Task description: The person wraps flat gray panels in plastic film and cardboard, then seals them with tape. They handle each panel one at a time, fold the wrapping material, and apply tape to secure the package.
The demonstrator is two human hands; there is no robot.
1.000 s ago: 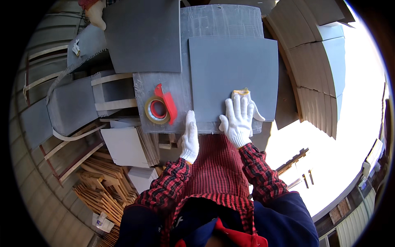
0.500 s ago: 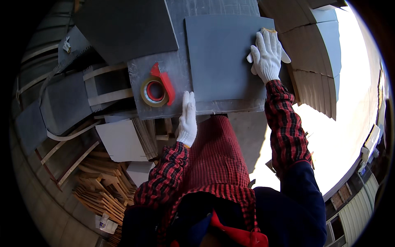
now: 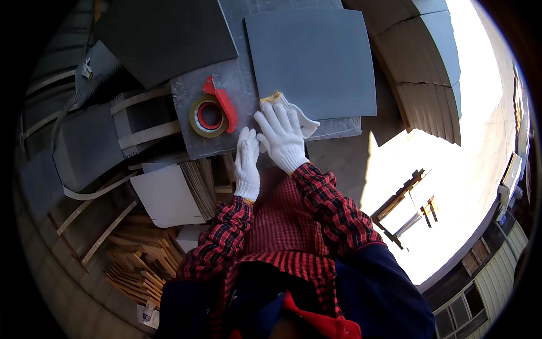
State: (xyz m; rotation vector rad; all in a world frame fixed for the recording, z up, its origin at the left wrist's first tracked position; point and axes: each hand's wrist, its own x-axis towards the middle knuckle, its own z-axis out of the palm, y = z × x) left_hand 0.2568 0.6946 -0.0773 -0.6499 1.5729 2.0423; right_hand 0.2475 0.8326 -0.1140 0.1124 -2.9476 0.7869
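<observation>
Both my hands wear white knit gloves. My right hand (image 3: 280, 134) lies palm down with its fingers stretched over a loose white knit glove (image 3: 306, 120) at the table's near edge. That glove's yellow-trimmed cuff pokes out beyond my fingertips. Beside it, my left hand (image 3: 247, 163) is held on edge, fingers straight and close together, apparently empty. Just beyond the hands is a flat blue-grey sheet (image 3: 313, 65) on the plastic-covered table (image 3: 189, 121). A red tape dispenser (image 3: 224, 107) with a roll of tan tape (image 3: 196, 120) lies to the left of my hands.
A dark sheet (image 3: 164, 37) covers the table's far left. Stacked brown boards (image 3: 426, 107) stand at the right. Down on the left are a white-faced stack of cardboard (image 3: 164, 195) and a pile of wooden pieces (image 3: 144, 257). Sunlit ground with scraps lies right.
My right hand has swept from the sheet's right side toward me and left, taking the loose glove along. My left hand stays near the table edge. The view has shifted slightly.
</observation>
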